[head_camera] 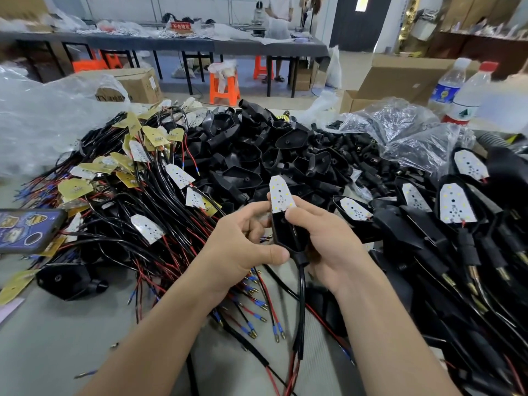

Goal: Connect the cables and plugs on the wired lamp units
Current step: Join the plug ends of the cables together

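- Grey worktable (57,338) lies nearest, strewn with red and black wires ending in blue-sleeved plugs (258,319).
- Above it, the left hand (243,241) and right hand (328,238) both curl round one black lamp unit (285,232). The right thumb presses its white LED board (279,194).
- Its black cable (300,295) hangs down between the wrists.
- Behind sit wired boards (137,178) on the left, empty housings (251,150) in the middle and assembled units (457,207) on the right.
- Farther off stand water bottles (448,87) and an orange stool (224,84).
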`<state>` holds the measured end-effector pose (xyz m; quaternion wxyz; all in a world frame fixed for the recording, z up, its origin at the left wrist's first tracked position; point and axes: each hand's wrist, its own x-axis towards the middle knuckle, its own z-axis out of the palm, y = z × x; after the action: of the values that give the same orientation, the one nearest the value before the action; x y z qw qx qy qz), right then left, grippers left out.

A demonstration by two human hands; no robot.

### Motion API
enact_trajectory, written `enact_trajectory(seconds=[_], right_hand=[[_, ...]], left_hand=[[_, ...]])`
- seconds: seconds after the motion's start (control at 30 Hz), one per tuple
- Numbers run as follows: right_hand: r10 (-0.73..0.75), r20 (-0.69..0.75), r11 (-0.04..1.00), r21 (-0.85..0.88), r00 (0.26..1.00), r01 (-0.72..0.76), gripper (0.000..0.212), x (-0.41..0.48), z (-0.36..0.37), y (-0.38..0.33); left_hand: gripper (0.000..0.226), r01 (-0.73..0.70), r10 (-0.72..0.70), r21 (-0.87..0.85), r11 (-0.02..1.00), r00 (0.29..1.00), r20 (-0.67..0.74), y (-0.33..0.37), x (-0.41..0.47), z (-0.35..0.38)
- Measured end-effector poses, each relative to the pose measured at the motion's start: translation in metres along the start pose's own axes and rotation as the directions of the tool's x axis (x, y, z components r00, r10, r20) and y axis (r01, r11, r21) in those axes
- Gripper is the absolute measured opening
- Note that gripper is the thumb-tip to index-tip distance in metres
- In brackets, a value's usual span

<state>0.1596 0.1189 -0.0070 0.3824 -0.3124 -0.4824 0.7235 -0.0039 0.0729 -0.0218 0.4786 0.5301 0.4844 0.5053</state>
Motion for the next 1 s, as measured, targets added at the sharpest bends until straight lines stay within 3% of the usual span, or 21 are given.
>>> enact_trajectory(seconds=[0.17, 0.27, 0.4, 0.6, 0.8, 0.9, 1.0], right_hand=[[-0.052, 0.044, 0.997, -0.052, 0.998, 0.054, 0.05, 0.0, 0.003, 0.002], [-0.067, 0.025, 0.995, -0.072, 0.997, 0.068, 0.046, 0.002, 0.01, 0.006], [0.065, 0.019, 0.998, -0.001, 0.998, -0.065, 0.025, 0.001, 0.014, 0.006], [0.122, -0.069, 0.989, -0.069, 0.99, -0.127, 0.021, 0.0, 0.013, 0.004], [-0.039, -0.22, 0.97, -0.244, 0.975, -0.016, 0.022, 0.003, 0.017, 0.01], [-0.099, -0.27, 0.974, -0.222, 0.958, 0.038, 0.02, 0.005, 0.016, 0.009], [-0.105, -0.298, 0.981, -0.187, 0.949, 0.05, 0.018, 0.005, 0.015, 0.007]], left_hand=[[0.079, -0.062, 0.062, 0.039, 0.997, 0.998, 0.002, 0.005, -0.001, 0.006], [0.075, -0.089, 0.108, 0.137, 0.987, 0.983, -0.145, 0.006, 0.0, 0.004], [0.074, -0.151, 0.266, 0.33, 0.932, 0.902, -0.339, 0.005, 0.001, -0.004], [0.069, -0.211, 0.277, 0.196, 0.958, 0.862, -0.425, 0.003, 0.003, -0.012], [0.079, -0.126, 0.143, 0.067, 0.99, 0.84, -0.523, 0.002, 0.005, -0.014], [0.09, -0.134, 0.131, 0.033, 0.99, 0.847, -0.515, 0.006, 0.003, -0.019], [0.085, -0.153, 0.17, 0.076, 0.985, 0.866, -0.469, 0.01, 0.001, -0.022]])
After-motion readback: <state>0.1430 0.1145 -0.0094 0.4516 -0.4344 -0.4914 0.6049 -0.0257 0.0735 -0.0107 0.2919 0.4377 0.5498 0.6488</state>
